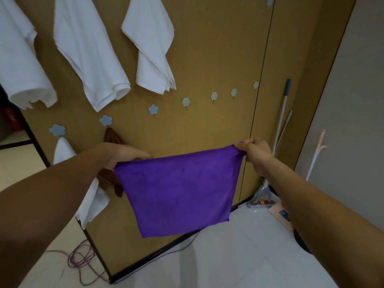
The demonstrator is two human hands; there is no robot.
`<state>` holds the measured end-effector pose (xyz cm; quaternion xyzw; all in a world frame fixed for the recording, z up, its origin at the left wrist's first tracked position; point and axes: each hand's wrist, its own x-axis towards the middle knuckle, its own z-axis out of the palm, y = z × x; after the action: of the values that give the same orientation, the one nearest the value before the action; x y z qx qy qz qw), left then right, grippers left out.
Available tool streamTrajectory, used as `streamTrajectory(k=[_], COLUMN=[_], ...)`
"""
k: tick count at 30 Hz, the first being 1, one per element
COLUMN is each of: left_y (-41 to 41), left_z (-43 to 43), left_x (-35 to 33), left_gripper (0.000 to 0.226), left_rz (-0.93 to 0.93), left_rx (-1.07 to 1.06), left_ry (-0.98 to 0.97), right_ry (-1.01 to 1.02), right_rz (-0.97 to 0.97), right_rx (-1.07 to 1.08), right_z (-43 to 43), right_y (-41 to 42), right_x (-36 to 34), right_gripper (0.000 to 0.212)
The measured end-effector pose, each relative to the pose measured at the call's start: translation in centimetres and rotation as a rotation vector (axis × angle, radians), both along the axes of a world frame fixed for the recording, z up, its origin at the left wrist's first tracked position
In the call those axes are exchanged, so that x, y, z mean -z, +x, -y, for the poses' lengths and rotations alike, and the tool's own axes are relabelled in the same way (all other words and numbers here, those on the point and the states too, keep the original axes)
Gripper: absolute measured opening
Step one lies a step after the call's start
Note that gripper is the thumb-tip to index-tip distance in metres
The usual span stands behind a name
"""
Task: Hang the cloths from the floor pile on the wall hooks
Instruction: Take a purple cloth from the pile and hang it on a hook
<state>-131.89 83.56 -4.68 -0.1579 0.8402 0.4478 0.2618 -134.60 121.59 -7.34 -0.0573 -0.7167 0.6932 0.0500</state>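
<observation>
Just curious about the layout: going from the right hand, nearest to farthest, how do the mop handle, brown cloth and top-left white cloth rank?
1. Mop handle, just right of the right hand pinching the purple cloth.
2. Brown cloth, hanging well to the left.
3. White cloth, far upper left.

The left forearm [52, 194] and the right forearm [315, 202] reach forward, nearly straight and spread apart. The left hand [124, 155] pinches the upper left corner of the purple cloth [180, 190], back of the hand up, fingers curled over the edge. The right hand [256, 155] grips the upper right corner, slightly higher, with its knuckles bunched.
</observation>
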Motion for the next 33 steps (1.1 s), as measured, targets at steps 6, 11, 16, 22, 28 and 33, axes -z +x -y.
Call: streamTrajectory(k=[6,11,16,22,28,33], left_y=[0.9,1.7,1.9,3.1,4.0,4.3], left_z=[-0.3,-1.3,-1.6,-1.6,-2.2,-2.8], left_x=[-0.7,-0.1,0.1,-0.5,-1.2,-1.8], left_gripper=[0.060,0.040,0.034,0.035,0.064,0.061], left_rz=[0.027,-0.273,-0.424,-0.439,-0.538,-0.584], left_rx=[0.346,0.357,0.416,0.447,0.357,0.319], left_ry=[-0.026,-0.294,-0.490,-0.420,-0.353,-0.402], right_ry=[-0.095,0.110,0.656,0.724,0.669,0.592], right_rz=[-0.011,-0.076,-0.136,-0.093,-0.256,-0.320], right_rx=[0.013,-0.004,-0.191,-0.460,-0.350,-0.420], right_z=[0.4,0.9,0.6,-0.3,-0.5,-0.2], right_y=[-0.2,-0.5,-0.1,-0.1,-1.7,-2.6], right_x=[0.2,0.6,0.5,-0.7,-0.7,-1.2], right_gripper=[0.018,0.006,0.042,0.045,0.029,0.020])
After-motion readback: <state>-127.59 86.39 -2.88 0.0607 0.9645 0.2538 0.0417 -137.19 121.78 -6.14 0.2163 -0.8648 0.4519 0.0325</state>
